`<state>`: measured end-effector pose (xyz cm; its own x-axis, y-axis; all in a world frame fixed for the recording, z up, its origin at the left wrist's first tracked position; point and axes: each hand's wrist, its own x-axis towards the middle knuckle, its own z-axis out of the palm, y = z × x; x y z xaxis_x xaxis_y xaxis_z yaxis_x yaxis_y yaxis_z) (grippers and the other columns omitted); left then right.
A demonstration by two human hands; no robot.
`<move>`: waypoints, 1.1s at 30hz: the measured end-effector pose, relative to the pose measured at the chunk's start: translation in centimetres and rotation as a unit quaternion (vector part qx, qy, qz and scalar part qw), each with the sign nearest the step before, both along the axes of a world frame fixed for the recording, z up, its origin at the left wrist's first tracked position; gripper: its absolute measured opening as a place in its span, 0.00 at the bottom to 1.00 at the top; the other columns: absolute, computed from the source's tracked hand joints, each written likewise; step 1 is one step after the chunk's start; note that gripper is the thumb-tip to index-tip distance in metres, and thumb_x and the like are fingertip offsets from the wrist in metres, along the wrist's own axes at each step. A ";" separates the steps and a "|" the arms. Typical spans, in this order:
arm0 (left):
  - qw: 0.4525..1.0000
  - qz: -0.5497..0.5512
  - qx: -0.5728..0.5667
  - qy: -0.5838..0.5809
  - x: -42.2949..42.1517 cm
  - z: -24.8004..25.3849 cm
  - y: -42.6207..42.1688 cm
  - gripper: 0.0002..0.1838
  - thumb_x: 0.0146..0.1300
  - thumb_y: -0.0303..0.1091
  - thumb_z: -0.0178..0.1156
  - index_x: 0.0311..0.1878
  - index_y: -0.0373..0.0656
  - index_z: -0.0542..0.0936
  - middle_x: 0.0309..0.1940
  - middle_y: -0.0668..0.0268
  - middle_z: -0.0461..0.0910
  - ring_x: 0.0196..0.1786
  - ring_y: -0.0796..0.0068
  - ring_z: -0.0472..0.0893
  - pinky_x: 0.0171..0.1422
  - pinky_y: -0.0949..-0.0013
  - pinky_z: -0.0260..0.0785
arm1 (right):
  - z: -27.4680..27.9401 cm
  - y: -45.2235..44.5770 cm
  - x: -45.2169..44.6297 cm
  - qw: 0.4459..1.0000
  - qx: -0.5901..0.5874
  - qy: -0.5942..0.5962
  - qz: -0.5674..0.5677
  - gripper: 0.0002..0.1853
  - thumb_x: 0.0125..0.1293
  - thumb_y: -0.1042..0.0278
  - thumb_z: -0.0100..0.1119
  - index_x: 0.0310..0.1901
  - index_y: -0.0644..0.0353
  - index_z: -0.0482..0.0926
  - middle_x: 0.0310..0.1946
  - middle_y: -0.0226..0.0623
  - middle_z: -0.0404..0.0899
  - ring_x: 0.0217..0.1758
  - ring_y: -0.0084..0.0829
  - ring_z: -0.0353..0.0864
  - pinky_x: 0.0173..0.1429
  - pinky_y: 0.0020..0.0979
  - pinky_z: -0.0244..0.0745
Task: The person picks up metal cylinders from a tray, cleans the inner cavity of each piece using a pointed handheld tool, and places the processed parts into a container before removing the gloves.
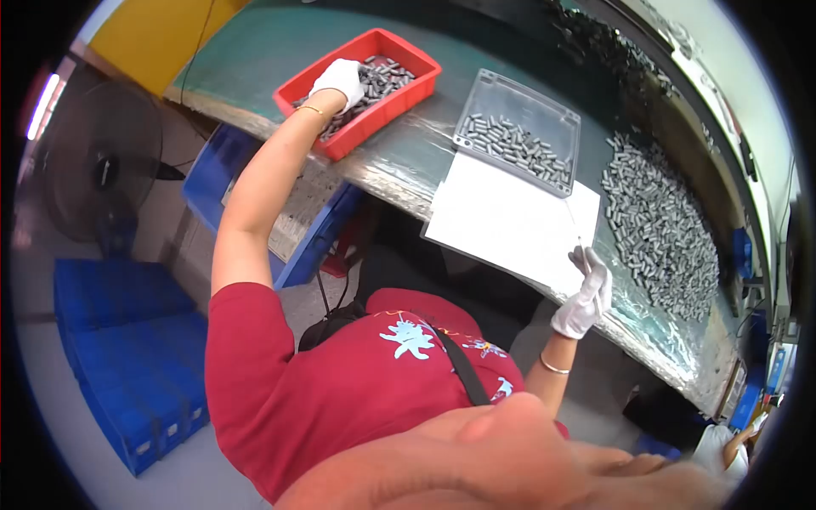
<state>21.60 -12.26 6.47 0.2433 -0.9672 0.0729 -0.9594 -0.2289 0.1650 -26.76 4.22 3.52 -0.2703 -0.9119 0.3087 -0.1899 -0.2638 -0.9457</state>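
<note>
Beneath the left hand (340, 79) (its grip I cannot tell), grey cylinders (387, 78) look hard and light, best pinched mid-length; the right hand (586, 299) grasps a thin rod (580, 243).

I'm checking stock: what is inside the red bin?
Small grey cylinders lie inside the red bin, with the gloved left hand among them. Whatever is under the hand and the upper pieces is covered.

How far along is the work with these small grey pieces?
Apparently partway: the grey tray and red bin already hold pieces. In hand: the left hand is at the bin's pieces; the right hand holds a thin tool. Likely left: the big loose heap.
</note>
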 end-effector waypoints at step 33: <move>0.940 -0.327 -0.082 0.054 -23.4 -2.1 -1.3 0.06 0.62 0.32 0.63 0.41 0.48 0.87 0.42 0.60 0.79 0.50 0.57 0.80 0.52 0.56 0.75 | -5.2 -1.6 0.5 0.998 -0.031 -0.014 0.057 0.15 0.74 0.73 0.57 0.59 0.67 0.77 0.59 0.47 0.78 0.60 0.39 0.81 0.66 0.38 0.75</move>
<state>-1.79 -13.51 4.42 -0.3854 -0.8901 0.2434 -0.8613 0.4417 0.2513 -26.29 2.67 -1.69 -0.1745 -0.9170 0.3586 -0.1290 -0.3398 -0.9316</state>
